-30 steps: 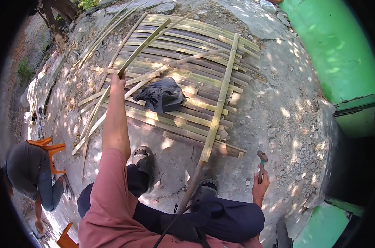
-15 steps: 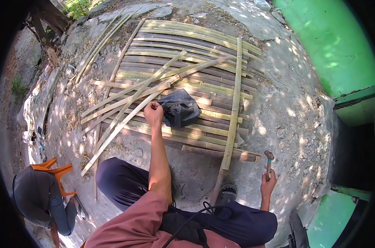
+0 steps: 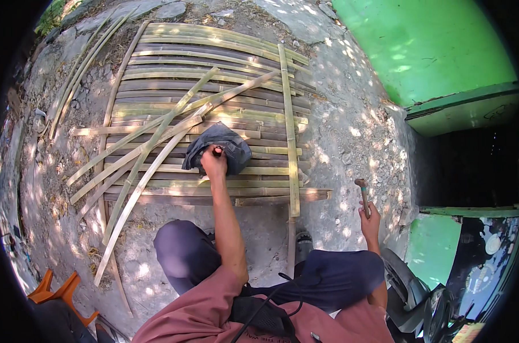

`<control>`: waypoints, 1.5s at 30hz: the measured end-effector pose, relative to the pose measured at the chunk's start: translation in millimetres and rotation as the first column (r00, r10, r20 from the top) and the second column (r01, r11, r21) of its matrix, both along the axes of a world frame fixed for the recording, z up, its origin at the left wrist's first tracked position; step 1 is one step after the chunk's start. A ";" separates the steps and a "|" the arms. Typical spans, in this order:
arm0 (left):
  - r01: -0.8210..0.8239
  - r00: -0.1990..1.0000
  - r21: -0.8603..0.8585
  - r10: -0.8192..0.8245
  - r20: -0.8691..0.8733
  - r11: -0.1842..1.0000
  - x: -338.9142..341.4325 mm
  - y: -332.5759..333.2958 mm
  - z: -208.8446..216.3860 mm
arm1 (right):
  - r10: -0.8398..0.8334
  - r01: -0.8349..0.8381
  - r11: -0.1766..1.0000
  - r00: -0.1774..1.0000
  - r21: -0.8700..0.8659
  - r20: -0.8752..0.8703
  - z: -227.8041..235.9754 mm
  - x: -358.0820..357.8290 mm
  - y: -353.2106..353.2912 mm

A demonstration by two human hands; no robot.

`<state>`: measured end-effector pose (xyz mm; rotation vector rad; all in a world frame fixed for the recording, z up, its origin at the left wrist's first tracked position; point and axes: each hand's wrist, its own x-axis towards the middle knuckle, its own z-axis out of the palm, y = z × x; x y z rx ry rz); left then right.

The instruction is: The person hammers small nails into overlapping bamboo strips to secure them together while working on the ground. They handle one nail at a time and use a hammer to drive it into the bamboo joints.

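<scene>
My left hand point(image 3: 214, 164) is at a crumpled black plastic bag point(image 3: 237, 150) that lies on a panel of bamboo slats point(image 3: 271, 128). Its fingers are curled together, with dark plastic showing between them; whether anything else is in them is hidden. Off to the right, above the bare ground, my right hand point(image 3: 370, 219) grips a hammer point(image 3: 363, 197) by its handle, head up. Several loose bamboo strips point(image 3: 150, 150) lie slantwise over the panel's left part, beside the bag.
A long bamboo crosspiece point(image 3: 289, 126) runs over the slats' right ends. More strips point(image 3: 88, 71) lie at the far left. A green wall point(image 3: 431, 51) borders the right, near a dark doorway point(image 3: 471, 166) and a motorbike point(image 3: 414, 297). An orange plastic stool point(image 3: 65, 292) stands lower left beside another person.
My left hand has moved from the bag's left edge onto the bag. My right hand still holds the hammer. The view has shifted right, so the panel appears farther left.
</scene>
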<state>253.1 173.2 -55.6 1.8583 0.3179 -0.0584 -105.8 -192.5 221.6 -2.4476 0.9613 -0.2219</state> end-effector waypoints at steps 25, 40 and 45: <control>-0.185 0.964 -0.017 0.185 0.191 0.983 -6.7 -36.8 -25.9 | 0.048 -0.048 0.973 0.999 0.225 0.005 -123.3 -33.0 -23.1; -0.313 0.944 0.513 0.202 0.261 0.799 2.3 29.2 -23.2 | 0.386 -0.351 0.911 0.910 0.217 -0.150 -171.1 80.7 -61.6; -0.267 0.955 0.448 0.171 0.243 0.853 -17.7 42.4 -3.6 | 0.450 -0.425 0.884 0.887 0.195 -0.108 -171.6 80.1 -50.1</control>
